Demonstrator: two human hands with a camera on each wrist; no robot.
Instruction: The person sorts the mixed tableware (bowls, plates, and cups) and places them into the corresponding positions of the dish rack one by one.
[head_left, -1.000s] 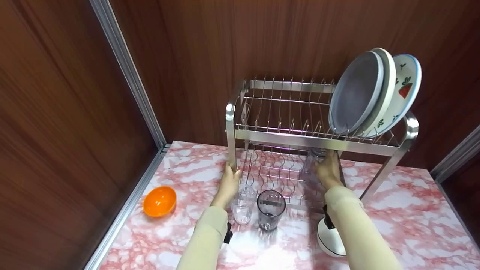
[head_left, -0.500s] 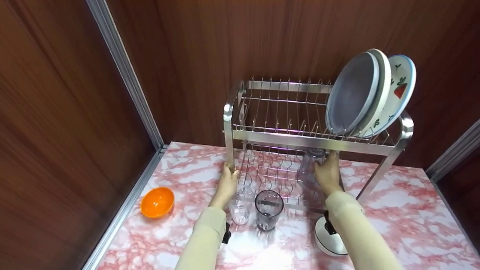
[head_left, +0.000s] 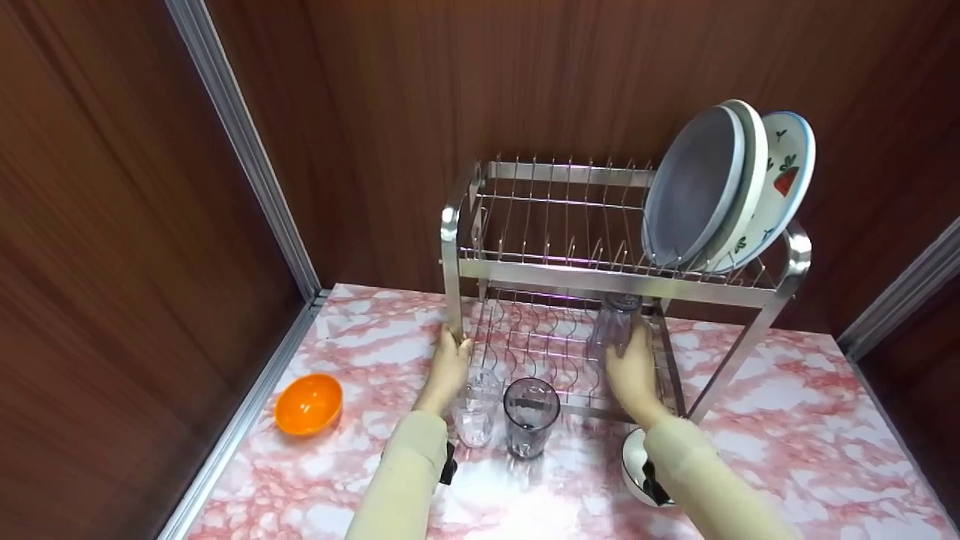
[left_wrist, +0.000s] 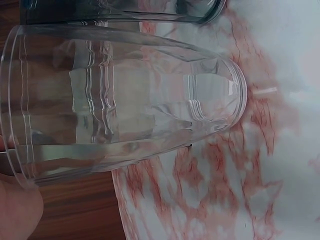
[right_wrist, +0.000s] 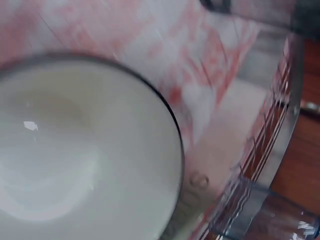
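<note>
Silver metal two-tier dish rack (head_left: 555, 275), and the left hand (head_left: 448, 369) grips its front left leg! Purple-tinted clear glass tumbler (head_left: 610, 328) stands on the lower tier, right hand (head_left: 632, 375) just beside it, fingers relaxed; whether they touch, can't tell.

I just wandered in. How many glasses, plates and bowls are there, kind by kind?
Glasses: 3 (clear glass, dark glass, rack glass by the right hand)
Plates: 3 (grey plate, white plate, strawberry plate)
Bowls: 2 (orange bowl, white bowl)
Total: 8
</note>
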